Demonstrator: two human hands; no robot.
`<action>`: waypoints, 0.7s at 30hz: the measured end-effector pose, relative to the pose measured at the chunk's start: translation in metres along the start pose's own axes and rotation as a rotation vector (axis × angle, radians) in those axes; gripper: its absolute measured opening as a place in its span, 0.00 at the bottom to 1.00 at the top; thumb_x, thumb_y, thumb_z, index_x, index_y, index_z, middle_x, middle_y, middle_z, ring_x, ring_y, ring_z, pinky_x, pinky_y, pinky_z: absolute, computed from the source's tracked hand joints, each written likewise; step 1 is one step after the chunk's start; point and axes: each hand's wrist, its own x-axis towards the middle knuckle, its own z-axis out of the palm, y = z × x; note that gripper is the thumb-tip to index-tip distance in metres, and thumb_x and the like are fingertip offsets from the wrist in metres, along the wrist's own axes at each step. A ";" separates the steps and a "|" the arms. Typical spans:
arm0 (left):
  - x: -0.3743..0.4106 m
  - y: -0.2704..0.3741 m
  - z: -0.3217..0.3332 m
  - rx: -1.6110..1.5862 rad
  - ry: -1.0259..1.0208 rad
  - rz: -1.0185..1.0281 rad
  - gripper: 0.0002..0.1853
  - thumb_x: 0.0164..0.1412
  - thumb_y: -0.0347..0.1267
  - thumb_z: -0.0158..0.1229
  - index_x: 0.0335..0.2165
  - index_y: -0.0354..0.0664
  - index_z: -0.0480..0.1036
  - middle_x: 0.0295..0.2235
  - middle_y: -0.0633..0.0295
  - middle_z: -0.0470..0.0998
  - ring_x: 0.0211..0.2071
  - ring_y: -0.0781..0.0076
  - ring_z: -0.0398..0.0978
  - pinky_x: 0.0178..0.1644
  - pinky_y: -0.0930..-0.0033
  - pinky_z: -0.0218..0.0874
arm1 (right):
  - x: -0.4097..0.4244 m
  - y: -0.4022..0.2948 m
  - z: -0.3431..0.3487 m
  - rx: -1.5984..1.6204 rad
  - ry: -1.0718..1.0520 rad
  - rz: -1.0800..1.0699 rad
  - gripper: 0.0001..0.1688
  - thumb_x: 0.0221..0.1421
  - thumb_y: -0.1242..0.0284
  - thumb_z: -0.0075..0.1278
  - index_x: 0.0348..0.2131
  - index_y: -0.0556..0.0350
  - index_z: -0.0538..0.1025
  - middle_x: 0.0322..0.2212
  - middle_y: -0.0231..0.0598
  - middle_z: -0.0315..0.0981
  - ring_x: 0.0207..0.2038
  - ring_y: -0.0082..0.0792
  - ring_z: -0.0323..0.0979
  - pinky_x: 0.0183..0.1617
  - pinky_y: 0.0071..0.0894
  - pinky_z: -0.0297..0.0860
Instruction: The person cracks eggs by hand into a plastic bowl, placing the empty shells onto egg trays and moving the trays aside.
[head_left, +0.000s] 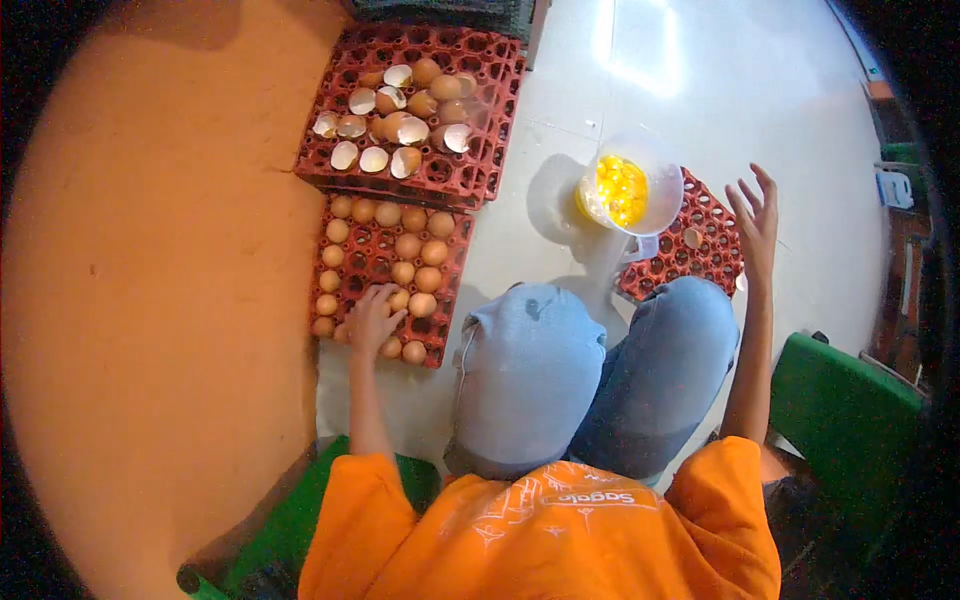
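Observation:
My left hand (370, 319) reaches down over a red plastic egg tray (367, 262) of whole brown eggs. Its thumb and fingers are spread about a brown egg (398, 301); whether they grip it cannot be told. My right hand (759, 214) is raised with its fingers apart and nothing in them, beside another red egg tray (705, 259) on the right. On that tray lies a piece of brown eggshell (692, 238). In front of my knees stands a translucent plastic jug (664, 187) with its handle towards me, holding several yellow egg yolks (621, 191).
Several cracked, emptied eggshells (373, 159) lie on stacked red trays (495, 97) at the far left. An orange wall (165, 300) bounds the left side. Green chair-like pieces (840, 397) stand beside me. A white shell bit (741, 282) is by the right tray.

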 end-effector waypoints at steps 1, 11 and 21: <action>-0.001 -0.001 0.000 -0.047 0.037 -0.003 0.21 0.39 0.35 0.63 0.36 0.50 0.67 0.36 0.63 0.70 0.36 0.58 0.70 0.37 0.60 0.63 | 0.000 -0.007 0.003 0.043 0.002 -0.022 0.33 0.47 0.65 0.51 0.50 0.55 0.57 0.52 0.48 0.49 0.52 0.48 0.55 0.47 0.42 0.65; -0.007 0.052 -0.046 -1.019 0.328 -0.143 0.19 0.37 0.23 0.63 0.33 0.40 0.66 0.34 0.63 0.69 0.36 0.72 0.68 0.40 0.72 0.62 | -0.025 -0.128 0.046 -0.098 -0.650 -0.482 0.34 0.44 0.76 0.51 0.51 0.52 0.57 0.50 0.44 0.55 0.48 0.40 0.61 0.47 0.34 0.63; 0.080 0.256 -0.120 -1.568 -0.250 0.246 0.19 0.48 0.29 0.57 0.40 0.42 0.62 0.30 0.66 0.67 0.23 0.82 0.65 0.25 0.82 0.60 | -0.020 -0.144 0.075 -0.212 -0.407 -0.998 0.30 0.44 0.70 0.48 0.49 0.49 0.59 0.39 0.42 0.64 0.39 0.44 0.65 0.39 0.36 0.66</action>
